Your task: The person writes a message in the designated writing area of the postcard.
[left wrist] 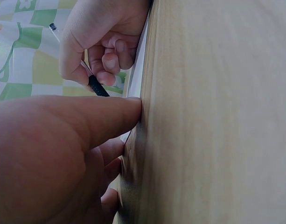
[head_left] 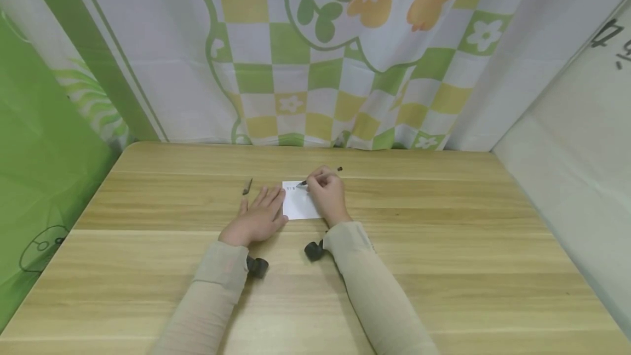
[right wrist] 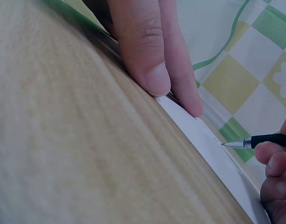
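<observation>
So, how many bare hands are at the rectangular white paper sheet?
2. The left hand rests flat at the left edge of the sheet; the right hand holds a slim clear pen with black grip at it. No others show.

Left sleeve [head_left: 203, 303] and right sleeve [head_left: 382, 286], lower centre of frame: long, pale beige, lightly creased. Cuffs [head_left: 222, 267] form broad bands. Left wrist unit [head_left: 258, 267] and right wrist unit [head_left: 313, 251]: black, rounded; fastenings too small to make out. Fingers [right wrist: 181, 79] bare.
</observation>
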A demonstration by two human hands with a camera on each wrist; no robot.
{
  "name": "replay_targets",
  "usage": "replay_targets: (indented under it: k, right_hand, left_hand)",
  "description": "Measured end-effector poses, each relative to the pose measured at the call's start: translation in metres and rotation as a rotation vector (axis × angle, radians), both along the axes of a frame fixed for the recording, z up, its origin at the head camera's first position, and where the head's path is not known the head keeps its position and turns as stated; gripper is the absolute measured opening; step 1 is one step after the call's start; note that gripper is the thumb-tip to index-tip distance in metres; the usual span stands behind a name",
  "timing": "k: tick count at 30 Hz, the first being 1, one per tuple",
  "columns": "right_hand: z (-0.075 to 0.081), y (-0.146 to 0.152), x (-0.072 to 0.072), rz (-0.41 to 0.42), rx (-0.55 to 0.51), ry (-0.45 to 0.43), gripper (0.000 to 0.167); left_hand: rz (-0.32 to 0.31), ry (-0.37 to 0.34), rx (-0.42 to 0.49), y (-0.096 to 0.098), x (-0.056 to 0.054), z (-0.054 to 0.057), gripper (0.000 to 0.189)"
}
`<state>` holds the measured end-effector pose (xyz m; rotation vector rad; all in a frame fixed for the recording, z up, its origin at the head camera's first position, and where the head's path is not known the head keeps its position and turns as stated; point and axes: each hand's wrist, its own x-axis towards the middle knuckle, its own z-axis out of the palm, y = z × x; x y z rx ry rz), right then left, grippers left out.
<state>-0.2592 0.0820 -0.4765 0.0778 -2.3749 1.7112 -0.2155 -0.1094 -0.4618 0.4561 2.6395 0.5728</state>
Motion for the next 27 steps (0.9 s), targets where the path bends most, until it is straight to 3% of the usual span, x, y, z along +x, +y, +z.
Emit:
replay_targets:
  k: [27]
  right_hand:
    - [0.0017, -0.0003, 0.0003, 0.004, -0.010, 0.019, 0.014]
  left_hand:
    - [0.000, 0.010, 0.016, -0.0005, 0.0022, 0.0025, 0.071]
